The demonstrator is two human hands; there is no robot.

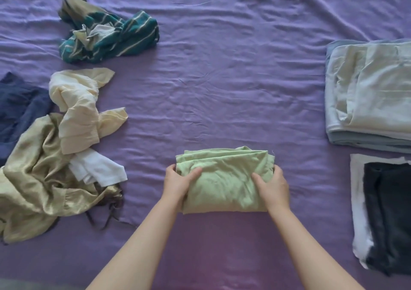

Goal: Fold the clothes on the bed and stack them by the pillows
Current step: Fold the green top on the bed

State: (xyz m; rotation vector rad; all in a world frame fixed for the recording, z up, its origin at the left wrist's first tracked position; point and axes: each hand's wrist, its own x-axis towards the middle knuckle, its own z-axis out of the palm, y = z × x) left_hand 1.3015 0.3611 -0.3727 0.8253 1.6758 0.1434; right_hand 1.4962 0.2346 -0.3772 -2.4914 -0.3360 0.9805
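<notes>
While both hands, left hand [178, 183] and right hand [272, 187], clasp the folded green garment [224, 178] left of the folded stacks [367, 94], its soft, light cloth looks best lifted by both side edges.

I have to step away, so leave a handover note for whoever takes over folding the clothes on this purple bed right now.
Left hand and right hand each grip a side of the folded light green garment at bed centre.
Done: cream-on-blue folded stack and dark-on-white folded stack, both at right.
Left: green-striped shirt, cream top, gold satin garment, white cloth, navy garment lie unfolded at left.
Pillows not visible.
</notes>
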